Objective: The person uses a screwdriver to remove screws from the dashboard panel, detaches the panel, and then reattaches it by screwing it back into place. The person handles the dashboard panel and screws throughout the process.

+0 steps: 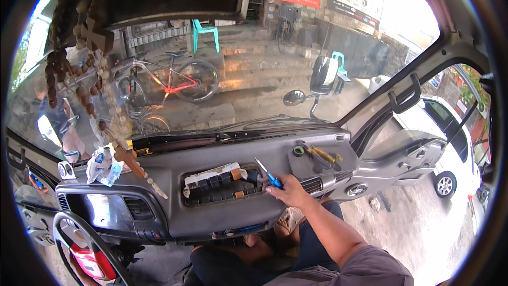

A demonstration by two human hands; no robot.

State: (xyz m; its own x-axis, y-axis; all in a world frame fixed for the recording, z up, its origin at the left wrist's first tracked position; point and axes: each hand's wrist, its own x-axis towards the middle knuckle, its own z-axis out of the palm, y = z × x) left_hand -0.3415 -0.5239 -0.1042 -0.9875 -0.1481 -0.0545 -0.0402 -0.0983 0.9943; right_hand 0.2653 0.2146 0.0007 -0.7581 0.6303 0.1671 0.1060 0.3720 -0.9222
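My right hand [290,190] is closed around the blue handle of a screwdriver [273,180], its metal shaft slanting up to the left. The hand hovers at the right end of a rectangular opening [203,199] in the grey dashboard. Tilted in that opening sits a long white-and-black part [212,179] with dark blocks in a row and a brown piece at its right end. Behind my fingers, a dark piece is partly hidden. My left hand does not show; bare legs and dark shorts fill the lower middle.
Yellow-handled pliers [319,153] and a green-and-black tape roll [298,151] lie on the dashboard's right side. A wooden bead rosary [129,160] hangs at the left, near plastic packets [104,165]. The steering wheel [59,233] is lower left, the windshield ahead.
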